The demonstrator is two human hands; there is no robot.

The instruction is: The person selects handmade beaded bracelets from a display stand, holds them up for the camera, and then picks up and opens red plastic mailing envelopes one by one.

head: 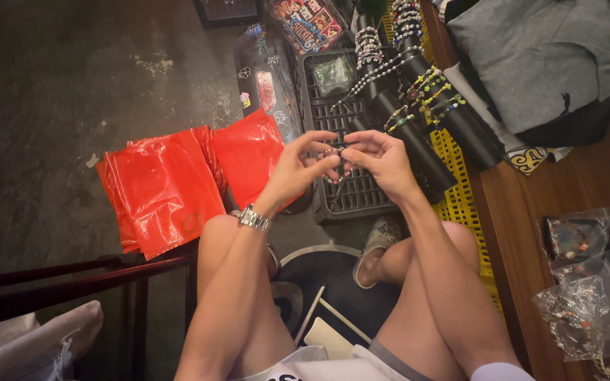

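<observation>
Both forearms reach forward over the bare knees. The left hand (pixel 298 169), a metal watch (pixel 254 219) on its wrist, and the right hand (pixel 383 161) meet, fingers pinched together on a small beaded bracelet (pixel 336 168) held between them above a grey plastic crate (pixel 351 194). Red plastic bags (pixel 167 187) lie on the concrete floor (pixel 51 106); a wooden table (pixel 566 190) stands at right.

Red plastic bags (pixel 167 185) lie on the concrete floor (pixel 51 106). A grey crate (pixel 347 197) holds black rolls (pixel 453 116) strung with beaded bracelets. Clear packets (pixel 591 282) rest on a wooden table (pixel 531 233).
</observation>
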